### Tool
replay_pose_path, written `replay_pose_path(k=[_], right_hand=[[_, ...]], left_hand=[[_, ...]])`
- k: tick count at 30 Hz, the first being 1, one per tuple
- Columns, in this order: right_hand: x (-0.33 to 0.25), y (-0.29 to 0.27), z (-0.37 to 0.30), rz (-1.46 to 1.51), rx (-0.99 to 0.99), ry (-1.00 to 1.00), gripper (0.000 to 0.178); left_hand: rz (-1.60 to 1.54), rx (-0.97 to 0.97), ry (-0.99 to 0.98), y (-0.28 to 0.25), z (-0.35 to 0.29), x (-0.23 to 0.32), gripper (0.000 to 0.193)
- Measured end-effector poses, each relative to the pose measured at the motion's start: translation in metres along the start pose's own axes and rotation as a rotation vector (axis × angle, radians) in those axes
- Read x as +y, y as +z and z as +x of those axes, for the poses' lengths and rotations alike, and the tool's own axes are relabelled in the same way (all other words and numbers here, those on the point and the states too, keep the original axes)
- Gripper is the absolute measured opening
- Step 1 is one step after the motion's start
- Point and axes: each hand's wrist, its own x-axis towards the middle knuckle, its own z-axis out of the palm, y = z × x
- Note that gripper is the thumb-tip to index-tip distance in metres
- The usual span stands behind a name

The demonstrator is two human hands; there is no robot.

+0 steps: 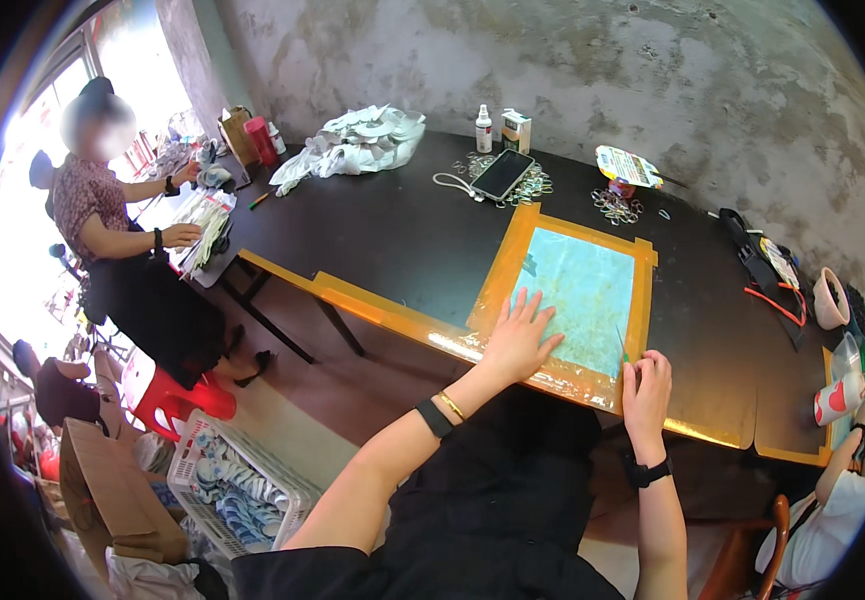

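My left hand (521, 342) lies with fingers spread on the lower left of a light-blue sheet (588, 280). Yellow-brown tape (645, 290) frames this sheet on the dark table (403, 235). At the sheet's lower right corner, my right hand (648, 392) is closed around a thin pointed tool (626, 354). A bit of green shows on the tool near the fingers, and its tip points away from me over the sheet. The rest of it is hidden in the hand, so its exact kind cannot be told.
Behind the sheet lie a phone (503, 175), piled rings (617, 206), a white bottle (484, 130) and pale pieces (363, 145). A person (123, 220) works at left; another (823, 520) sits at right. A basket of pieces (298, 505) stands on the floor beside a red stool (193, 400).
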Motion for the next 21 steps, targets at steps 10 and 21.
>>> replay_pose_path(k=[10, 21], right_hand=[[0.0013, 0.0011, -0.0013, 0.003, 0.018, -0.008, 0.013], [0.0012, 0.0013, -0.0019, -0.022, 0.005, -0.039, 0.014]], left_hand=[[-0.006, -0.003, -0.017, -0.0007, -0.0009, 0.0012, 0.047], [-0.051, -0.01, -0.022, -0.004, -0.0004, 0.0014, 0.045]])
